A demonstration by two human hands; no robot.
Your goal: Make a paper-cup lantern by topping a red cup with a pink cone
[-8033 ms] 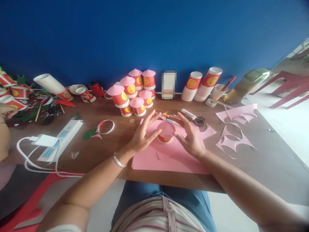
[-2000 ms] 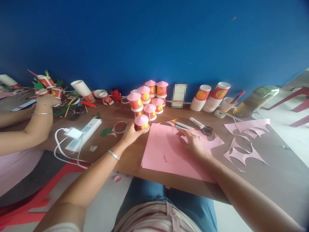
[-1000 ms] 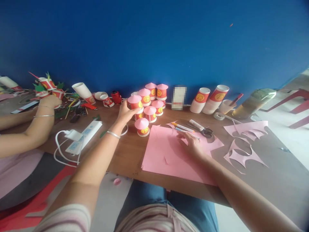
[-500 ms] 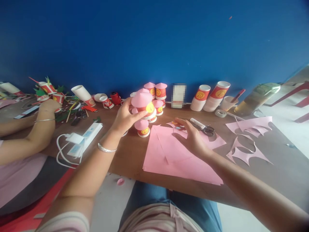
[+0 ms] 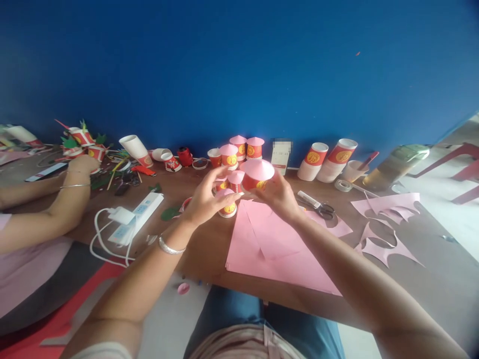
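Observation:
My right hand (image 5: 277, 197) grips a red cup with a pink cone roof (image 5: 259, 170), held above the back edge of the pink paper sheets (image 5: 277, 244). Left of that cup is my left hand (image 5: 205, 197), its thumb and fingers apart, with nothing between them that it plainly grips. Beside and behind its fingertips stand several small roofed cups, such as a front one (image 5: 227, 207) and a back one (image 5: 254, 148). Part of this group is hidden by my fingers.
A power strip (image 5: 138, 219) with a white cable lies left. Scissors (image 5: 324, 209), paper scraps (image 5: 389, 244), stacked cups (image 5: 339, 159) and a bottle (image 5: 396, 164) are right. At far left are another person's hands (image 5: 84, 164) near decorated cups.
The large roofed cup has moved right, from my left hand to my right hand. My right hand has risen from the pink paper and closed on it. The view has shifted slightly.

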